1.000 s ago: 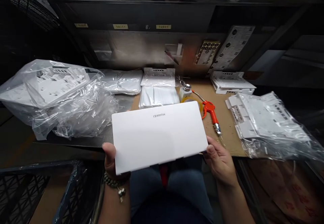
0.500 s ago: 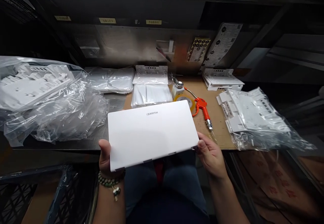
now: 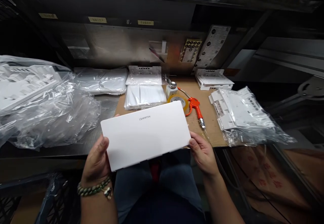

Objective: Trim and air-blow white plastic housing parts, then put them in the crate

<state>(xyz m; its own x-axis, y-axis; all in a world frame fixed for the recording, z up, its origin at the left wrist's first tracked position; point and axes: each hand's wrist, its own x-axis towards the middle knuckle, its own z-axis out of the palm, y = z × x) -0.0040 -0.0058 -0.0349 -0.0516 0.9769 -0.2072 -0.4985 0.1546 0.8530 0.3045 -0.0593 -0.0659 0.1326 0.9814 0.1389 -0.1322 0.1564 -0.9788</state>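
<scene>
A flat white rectangular cover [image 3: 145, 134] with a small grey logo near its far edge is held level above my lap, at the front edge of the bench. My left hand [image 3: 97, 159], with a bead bracelet at the wrist, grips its near left corner. My right hand [image 3: 202, 153] grips its near right corner, thumb on the edge. Behind the cover lie a stack of white sheets in plastic [image 3: 144, 96] and a white plastic part [image 3: 144, 75].
Bagged white plastic parts lie at the left [image 3: 37, 99] and right [image 3: 240, 116]. An orange air blow gun [image 3: 195, 107], a small bottle [image 3: 171, 89] and a tape roll [image 3: 178, 100] rest on the cardboard mat [image 3: 202, 89]. A dark crate [image 3: 30, 200] stands at lower left.
My left hand has turned so its back faces up over the cover's corner. The cover has tilted slightly and sits a little left and lower in view; the camera has shifted right.
</scene>
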